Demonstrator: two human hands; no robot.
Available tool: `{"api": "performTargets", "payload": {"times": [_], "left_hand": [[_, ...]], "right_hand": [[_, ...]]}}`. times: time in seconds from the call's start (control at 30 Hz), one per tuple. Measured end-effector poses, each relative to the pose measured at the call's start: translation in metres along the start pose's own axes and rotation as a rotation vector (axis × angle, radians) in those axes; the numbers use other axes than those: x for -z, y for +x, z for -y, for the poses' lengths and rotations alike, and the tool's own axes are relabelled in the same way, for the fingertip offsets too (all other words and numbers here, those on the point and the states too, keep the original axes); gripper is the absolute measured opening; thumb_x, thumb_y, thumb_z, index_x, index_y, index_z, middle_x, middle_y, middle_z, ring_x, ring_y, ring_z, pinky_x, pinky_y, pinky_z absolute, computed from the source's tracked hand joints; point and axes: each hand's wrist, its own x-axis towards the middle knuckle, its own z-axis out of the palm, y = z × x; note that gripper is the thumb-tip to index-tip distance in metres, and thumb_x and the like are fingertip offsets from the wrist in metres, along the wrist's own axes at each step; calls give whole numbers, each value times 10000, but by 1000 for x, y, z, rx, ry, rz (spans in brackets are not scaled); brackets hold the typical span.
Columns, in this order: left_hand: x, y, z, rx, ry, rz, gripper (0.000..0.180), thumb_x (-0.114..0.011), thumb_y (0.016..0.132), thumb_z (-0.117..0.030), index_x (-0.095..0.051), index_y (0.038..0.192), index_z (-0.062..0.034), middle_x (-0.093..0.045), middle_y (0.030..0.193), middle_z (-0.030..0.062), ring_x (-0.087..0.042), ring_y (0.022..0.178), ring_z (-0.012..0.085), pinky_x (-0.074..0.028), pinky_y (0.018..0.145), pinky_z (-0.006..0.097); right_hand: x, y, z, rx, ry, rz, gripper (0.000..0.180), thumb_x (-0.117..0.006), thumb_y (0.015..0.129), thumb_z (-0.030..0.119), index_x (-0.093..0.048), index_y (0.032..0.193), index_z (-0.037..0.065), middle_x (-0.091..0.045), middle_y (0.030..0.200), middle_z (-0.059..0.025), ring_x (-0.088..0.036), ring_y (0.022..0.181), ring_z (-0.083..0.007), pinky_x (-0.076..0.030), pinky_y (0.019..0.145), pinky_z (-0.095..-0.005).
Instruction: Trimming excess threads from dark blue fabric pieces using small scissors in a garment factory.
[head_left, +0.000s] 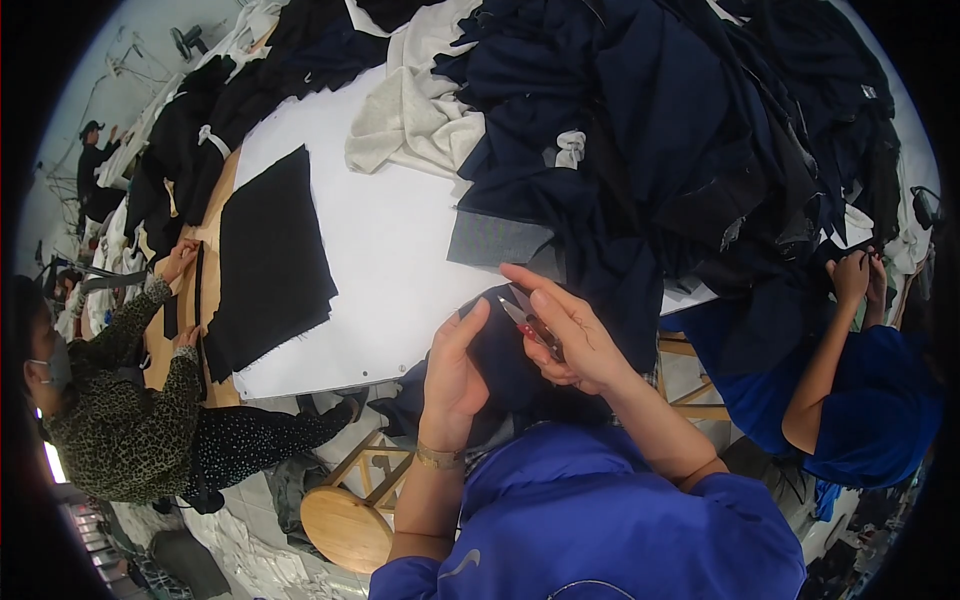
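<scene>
Thread snips (527, 325) with a red part and pale metal tips are in my right hand (575, 335). The fingers of that hand curl round them, while the forefinger stretches out to the edge of a grey mesh-like piece (500, 238). Just left of it, my left hand (455, 370) has its thumb raised against navy cloth (510, 375), its fingers partly hidden. The navy cloth hangs over the near table edge between my hands and runs up into a large heap (550, 70).
A black cut panel (270, 265) lies on the white table sheet (375, 250), near light grey cloth (420, 115). At left, a person in a patterned top (125, 430) handles a dark strip. Another person in blue (865, 400) works at right. A wooden stool (345, 525) stands below.
</scene>
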Motion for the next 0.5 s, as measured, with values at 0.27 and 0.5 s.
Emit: {"api": "performTargets", "payload": {"times": [0.27, 0.5], "left_hand": [[6, 1, 3, -39, 47, -18, 225, -536, 912, -156, -597, 1057, 5, -648, 969, 89, -623, 854, 152, -493, 761, 266], [7, 0, 3, -52, 24, -18, 218, -540, 909, -143, -604, 1058, 4, -652, 975, 90, -627, 852, 149, -496, 761, 260]], "right_hand": [[-1, 2, -1, 3, 29, -4, 416, -342, 998, 306, -351, 1383, 148, -428, 571, -1, -260, 355, -20, -183, 313, -170], [-3, 2, 0, -20, 35, -14, 413, -343, 998, 309, -362, 1376, 144, -429, 571, -4, -250, 355, -23, -184, 314, -173]]}}
